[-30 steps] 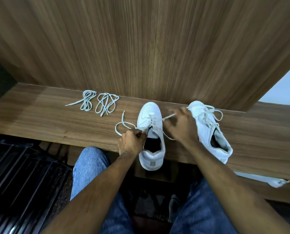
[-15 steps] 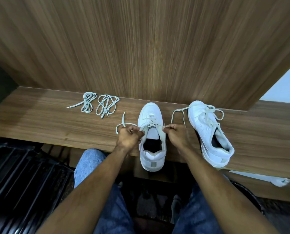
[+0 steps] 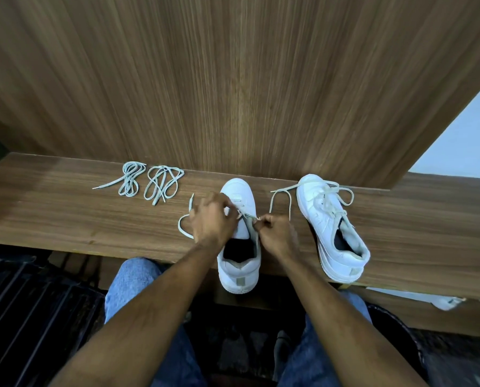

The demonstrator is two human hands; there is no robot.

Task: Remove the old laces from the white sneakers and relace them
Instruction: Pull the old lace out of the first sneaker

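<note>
Both hands [image 3: 241, 223] pinching lace [image 3: 185, 231] at the near sneaker [image 3: 240, 244] — second sneaker [image 3: 335, 227] beside, on the shelf [image 3: 65, 219].

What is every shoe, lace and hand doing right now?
Middle sneaker: upright, heel over the shelf edge, lace partly threaded.
Its lace: loose end looped on the shelf to the left.
Right sneaker: tilted, still laced, ends untied.
Two spare lace bundles: coiled, lying untouched.
Left hand: gripping the lace over the sneaker.
Right hand: pinching the lace beside the eyelets.
Shelf: holding everything.
</note>
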